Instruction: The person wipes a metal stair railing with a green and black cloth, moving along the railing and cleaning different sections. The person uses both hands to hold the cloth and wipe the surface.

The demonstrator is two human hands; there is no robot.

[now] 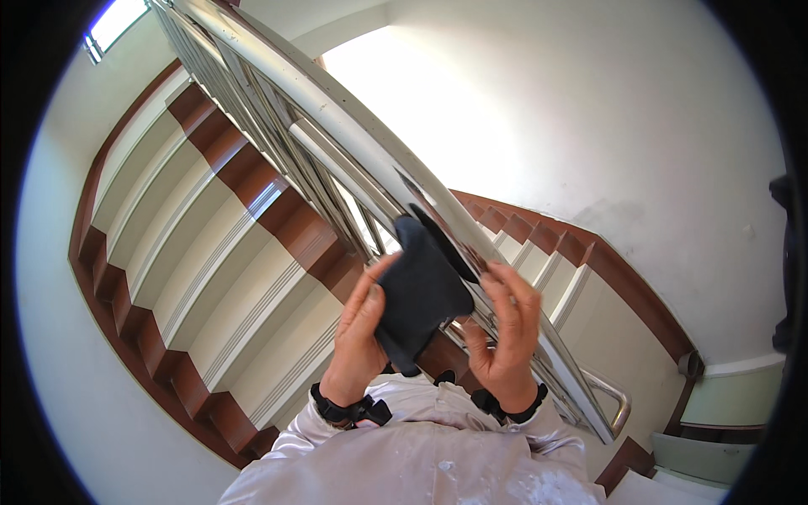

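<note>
My left hand (358, 344) grips a dark navy or black cloth (420, 293) by its left edge, with the thumb on the near face. The cloth hangs spread in front of the stainless steel handrail (353, 126), and its dark reflection shows in the polished tube. To the right, my right hand (510, 344) is raised beside the handrail with thumb and fingers apart. Its thumb is close to the cloth's lower right corner, and its fingertips are at or very near the rail; contact is hard to tell.
On the left, a flight of pale stairs (221, 259) with brown borders runs along the metal balusters (265, 95). Another flight (527, 252) lies beyond the railing, by the white wall (618, 126). Pale furniture panels or boards (726, 401) stand at lower right.
</note>
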